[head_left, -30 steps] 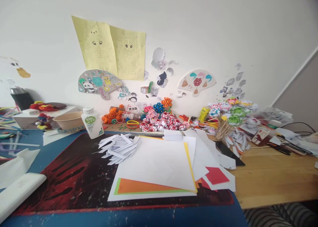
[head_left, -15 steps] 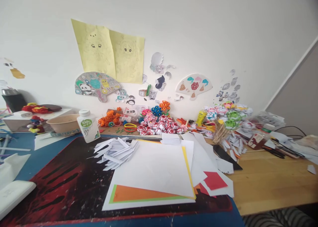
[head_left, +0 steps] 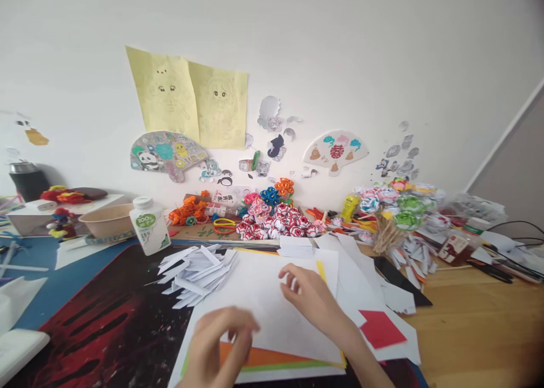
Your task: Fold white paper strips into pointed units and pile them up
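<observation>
My left hand [head_left: 223, 340], slightly blurred, hangs over the lower left part of a stack of paper. Its fingers are loosely bent, the thumb stands apart from them, and nothing shows in it. Over the stack's right half is my right hand [head_left: 308, 294], loosely curled with a gap between thumb and fingers, also without anything visible in it. The top white sheet [head_left: 263, 297] lies beneath both hands. An orange sheet [head_left: 280, 356] and a green edge show at the front. Left of the stack lies a pile of folded white paper pieces [head_left: 198, 274].
Behind the paper stand a white bottle [head_left: 149, 226], red-and-white paper flowers [head_left: 289, 221] and orange flowers [head_left: 189, 209]. Loose sheets and a red paper piece [head_left: 382, 328] lie to the right. A brown bowl [head_left: 106, 221] stands at left. Decorated fans [head_left: 335, 152] hang on the wall.
Both hands have come into view from below, over the paper stack. The camera view has shifted slightly, so the wall and desk items sit a little lower.
</observation>
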Motion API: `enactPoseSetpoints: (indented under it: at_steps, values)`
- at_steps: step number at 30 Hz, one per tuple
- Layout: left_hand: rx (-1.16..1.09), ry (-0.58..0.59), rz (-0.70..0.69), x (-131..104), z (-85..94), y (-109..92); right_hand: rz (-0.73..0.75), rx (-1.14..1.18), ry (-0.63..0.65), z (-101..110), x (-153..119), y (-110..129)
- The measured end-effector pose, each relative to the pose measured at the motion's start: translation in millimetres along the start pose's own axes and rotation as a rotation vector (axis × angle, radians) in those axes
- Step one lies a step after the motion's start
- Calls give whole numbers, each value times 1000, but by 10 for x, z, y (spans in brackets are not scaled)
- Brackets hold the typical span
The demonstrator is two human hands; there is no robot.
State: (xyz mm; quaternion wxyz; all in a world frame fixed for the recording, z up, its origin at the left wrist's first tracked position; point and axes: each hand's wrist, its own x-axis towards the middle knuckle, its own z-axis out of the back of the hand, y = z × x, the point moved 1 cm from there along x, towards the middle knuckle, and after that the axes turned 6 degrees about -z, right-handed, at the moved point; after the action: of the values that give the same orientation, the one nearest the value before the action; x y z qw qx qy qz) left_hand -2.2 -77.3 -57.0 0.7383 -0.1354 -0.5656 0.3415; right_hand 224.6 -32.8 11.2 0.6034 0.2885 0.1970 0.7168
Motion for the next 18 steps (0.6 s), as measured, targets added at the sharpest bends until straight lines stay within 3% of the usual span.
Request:
enactPoseSetpoints:
  at_steps: [1,2,4,6,10,15,18]
  values:
    - [80,264,64,231,-115,0,-22,-90,53,-126,155,-25]
    - [219,434,126,443,-223,10,-40,-175,115,-243,289,-56]
    - [540,603,211,766,-403,57,-71,-274,188,-415,502,-113]
    - [693,735,273,919,-522,133,-64,-278,228,-492,661,-141]
    - [651,807,266,903,-564,294,-57,-193,338,-480,831,-183]
    - [579,734,363,851,-541,387,-18,-38,364,-440,804,-329]
    - [580,714,354,869,-565,403,-20,65,388,-472,785,-398]
